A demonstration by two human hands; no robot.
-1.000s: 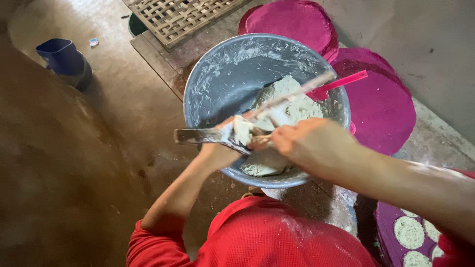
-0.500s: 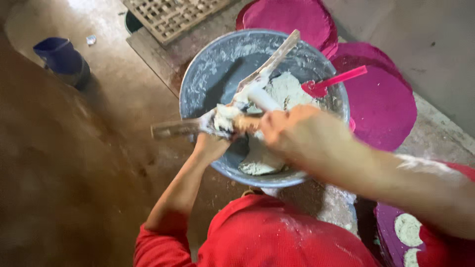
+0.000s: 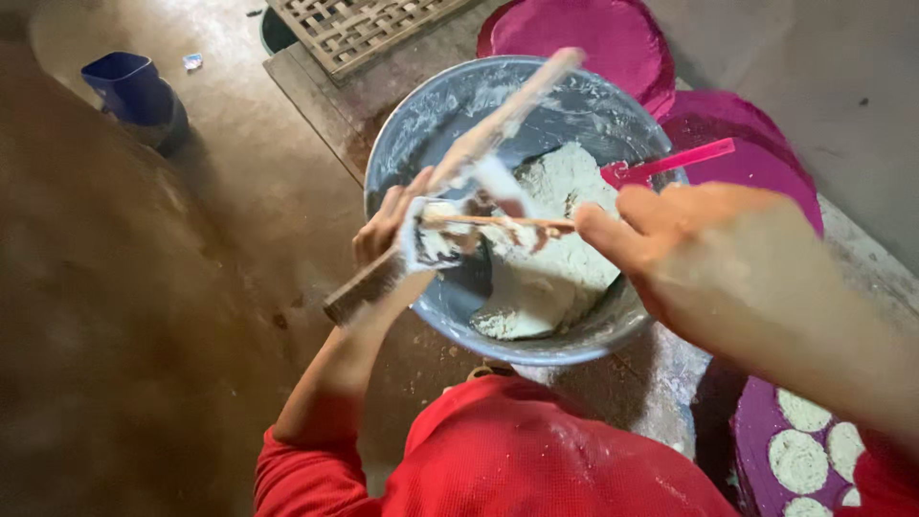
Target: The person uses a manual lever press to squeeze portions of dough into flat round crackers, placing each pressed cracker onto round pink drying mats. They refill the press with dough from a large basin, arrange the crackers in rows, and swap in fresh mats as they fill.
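Head view: left hand (image 3: pixel 388 225) closed round dough-coated wooden paddle (image 3: pixel 450 172), held slantwise above metal bowl (image 3: pixel 402 144). Right hand (image 3: pixel 704 254) fingers pinched on thin stick (image 3: pixel 498 222), laid across paddle blade. White dough (image 3: pixel 550 268) at bowl bottom

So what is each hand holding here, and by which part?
The left hand grips a long wooden stick near its lower end. The right hand holds a thin flat scraper by one end, its dough-coated tip against the stick, over the metal bowl.

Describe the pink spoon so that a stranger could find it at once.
Find the big grey bowl of white dough in the middle. On its right rim rests the pink spoon. It is thin and straight, unlike the round pink mats behind.
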